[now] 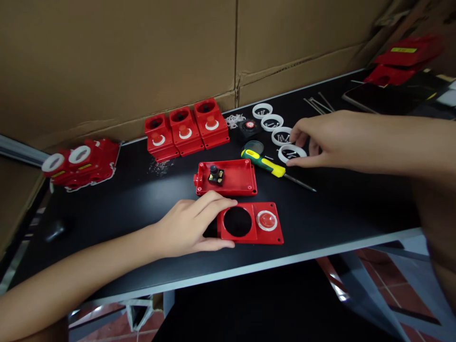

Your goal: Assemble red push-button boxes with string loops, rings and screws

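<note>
My left hand (194,221) grips the left end of a red cover plate (251,223) lying on the black table. The plate has a large round hole and a red dome button in a white ring. Just behind it lies an open red housing (240,178) with a small black switch block (215,175) inside. My right hand (315,140) has thumb and fingers closed around the right side of the nearest white ring (292,154), which has small screws inside. A green-and-yellow screwdriver (263,163) lies to the left of that ring.
Several more white rings (272,122) with screws run toward the back. Three red boxes (185,130) stand by the cardboard wall (142,57). Assembled red units (83,164) sit at left. A black part (249,127), cable ties (318,104) and a phone (377,97) lie farther back.
</note>
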Tool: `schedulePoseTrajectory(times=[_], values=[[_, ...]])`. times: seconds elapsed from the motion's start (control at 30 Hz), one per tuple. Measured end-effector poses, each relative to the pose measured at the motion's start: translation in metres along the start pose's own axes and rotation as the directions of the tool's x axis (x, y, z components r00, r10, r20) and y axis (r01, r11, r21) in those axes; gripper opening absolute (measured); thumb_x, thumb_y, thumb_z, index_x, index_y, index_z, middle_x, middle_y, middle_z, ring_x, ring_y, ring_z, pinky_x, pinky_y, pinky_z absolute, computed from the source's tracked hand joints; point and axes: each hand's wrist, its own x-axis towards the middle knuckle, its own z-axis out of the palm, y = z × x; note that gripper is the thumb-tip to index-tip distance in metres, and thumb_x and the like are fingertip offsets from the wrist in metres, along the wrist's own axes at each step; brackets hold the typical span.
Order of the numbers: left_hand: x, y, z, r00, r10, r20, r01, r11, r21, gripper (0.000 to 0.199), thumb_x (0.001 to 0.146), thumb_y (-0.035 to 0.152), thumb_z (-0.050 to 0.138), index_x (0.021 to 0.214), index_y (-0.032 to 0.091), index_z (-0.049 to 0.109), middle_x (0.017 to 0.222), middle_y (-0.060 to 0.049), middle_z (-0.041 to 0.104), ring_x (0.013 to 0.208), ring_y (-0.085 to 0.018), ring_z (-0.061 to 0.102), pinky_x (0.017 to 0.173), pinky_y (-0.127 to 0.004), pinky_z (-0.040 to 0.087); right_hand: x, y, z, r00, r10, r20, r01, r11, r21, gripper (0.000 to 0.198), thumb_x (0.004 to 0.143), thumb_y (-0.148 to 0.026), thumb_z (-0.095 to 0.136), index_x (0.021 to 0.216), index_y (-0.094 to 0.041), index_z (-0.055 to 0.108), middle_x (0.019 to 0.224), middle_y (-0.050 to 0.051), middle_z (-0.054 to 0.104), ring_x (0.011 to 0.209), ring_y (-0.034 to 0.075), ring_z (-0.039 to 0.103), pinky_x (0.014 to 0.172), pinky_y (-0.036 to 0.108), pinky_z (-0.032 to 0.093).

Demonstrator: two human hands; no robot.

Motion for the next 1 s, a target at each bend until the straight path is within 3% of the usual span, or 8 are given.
schedulePoseTrajectory(times=[0.17,0.43,0.67,0.87,1.0], values=[[0.002,0.002,0.000,1.000,0.015,-0.018,-0.014,1.000,0.019,0.068,0.118,0.074,0.053,0.159,0.021,0.051,0.135,-0.015,0.079,0.108,-0.029,0.087,0.080,-0.038,0.075,-0.002,-0.011,-0.002,1.000,-0.007,-0.022,0.007,1.000,0.027,0.048,0.092,-0.065,0.077,0.116,-0.024,0.072,0.097,0.011,0.082,0.084,0.030,0.075,0.073,0.042,0.052],[0.001,0.001,0.000,1.000,0.018,-0.022,-0.018,1.000,0.007,0.067,0.118,0.073,0.055,0.160,0.020,0.052,0.135,-0.015,0.079,0.110,-0.029,0.087,0.082,-0.038,0.076,-0.003,-0.025,-0.007,0.995,-0.093,-0.045,0.093,0.996,0.007,0.033,0.098,-0.052,0.075,0.114,-0.023,0.070,0.093,0.010,0.082,0.082,0.028,0.074,0.072,0.040,0.052],[0.002,0.002,0.000,0.999,0.017,-0.028,-0.017,1.000,0.005,0.067,0.118,0.073,0.056,0.160,0.021,0.053,0.134,-0.015,0.079,0.111,-0.029,0.087,0.083,-0.038,0.075,0.002,-0.018,0.002,0.960,-0.257,-0.112,0.255,0.966,-0.027,0.030,0.098,-0.040,0.071,0.120,-0.021,0.078,0.116,0.013,0.083,0.098,0.029,0.078,0.083,0.039,0.055],[0.000,0.001,0.000,1.000,0.004,-0.011,-0.004,1.000,-0.015,0.069,0.117,0.073,0.058,0.163,0.021,0.053,0.136,-0.015,0.078,0.112,-0.030,0.087,0.086,-0.040,0.076,0.000,-0.014,0.011,0.919,-0.365,-0.147,0.351,0.929,-0.115,0.041,0.108,-0.047,0.057,0.127,-0.020,0.081,0.126,0.016,0.078,0.101,0.031,0.076,0.088,0.044,0.056],[-0.001,0.000,-0.001,1.000,-0.019,0.016,0.020,1.000,-0.025,0.071,0.116,0.073,0.060,0.167,0.023,0.052,0.137,-0.015,0.078,0.114,-0.029,0.086,0.089,-0.040,0.076,-0.004,-0.015,0.010,0.918,-0.376,-0.126,0.356,0.921,-0.157,0.046,0.111,-0.047,0.050,0.130,-0.021,0.083,0.132,0.017,0.077,0.103,0.031,0.075,0.087,0.045,0.056]])
